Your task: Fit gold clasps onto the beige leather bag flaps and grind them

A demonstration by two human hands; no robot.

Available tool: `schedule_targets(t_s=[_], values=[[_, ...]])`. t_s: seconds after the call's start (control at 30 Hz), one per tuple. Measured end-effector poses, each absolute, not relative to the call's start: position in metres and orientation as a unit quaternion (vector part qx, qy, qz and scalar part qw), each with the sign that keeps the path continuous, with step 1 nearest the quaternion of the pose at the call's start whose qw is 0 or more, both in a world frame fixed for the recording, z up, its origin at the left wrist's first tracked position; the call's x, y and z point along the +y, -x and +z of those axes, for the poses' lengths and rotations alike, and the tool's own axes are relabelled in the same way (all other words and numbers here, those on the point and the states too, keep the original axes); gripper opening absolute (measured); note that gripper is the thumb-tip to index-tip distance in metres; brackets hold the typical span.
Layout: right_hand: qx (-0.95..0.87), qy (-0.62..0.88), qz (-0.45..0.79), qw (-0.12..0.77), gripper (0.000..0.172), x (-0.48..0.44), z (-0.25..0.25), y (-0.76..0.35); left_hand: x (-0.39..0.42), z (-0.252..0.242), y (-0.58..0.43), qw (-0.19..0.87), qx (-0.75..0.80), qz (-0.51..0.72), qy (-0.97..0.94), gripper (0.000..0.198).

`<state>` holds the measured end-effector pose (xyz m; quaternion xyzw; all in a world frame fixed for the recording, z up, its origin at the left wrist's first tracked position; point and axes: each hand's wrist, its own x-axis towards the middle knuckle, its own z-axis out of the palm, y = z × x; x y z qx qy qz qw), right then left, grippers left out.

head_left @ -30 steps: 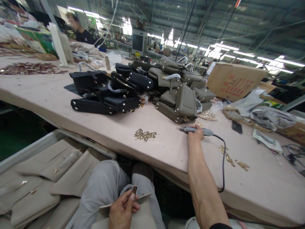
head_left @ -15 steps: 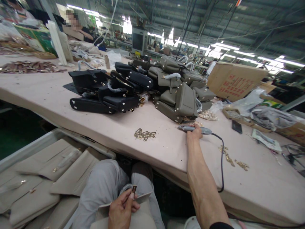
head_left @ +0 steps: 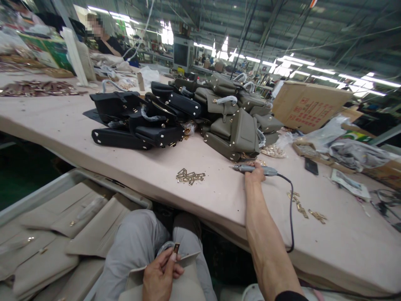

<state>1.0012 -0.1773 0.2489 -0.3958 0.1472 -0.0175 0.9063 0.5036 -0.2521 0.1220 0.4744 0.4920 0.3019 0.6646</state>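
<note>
Low in the head view, my left hand pinches a small metal plate between thumb and finger. The hand rests over a beige bag lying in my lap, its flap edge raised. My right hand reaches across the table and grips a grey electric screwdriver, its tip pointing left and its cord trailing right. Left of the screwdriver tip lies a pile of metal plates. More gold metal pieces are scattered right of my forearm.
Black bags and olive bags are heaped across the table. A bin of beige bags stands at my left. At the right are a cardboard box and a phone. A person is at the far left.
My right hand and the screwdriver have shifted very slightly left. My left hand stays almost still with the metal plate. The person in the background has moved an arm.
</note>
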Motion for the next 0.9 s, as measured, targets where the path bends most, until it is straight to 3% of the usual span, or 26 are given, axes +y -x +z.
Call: schedule_targets(t_s=[0.9], values=[[0.186,0.416,-0.028,0.89,0.042,-0.188,0.249,-1.012,-0.251,0.126,-0.504,0.664,0.484,0.309,-0.479,0.067]])
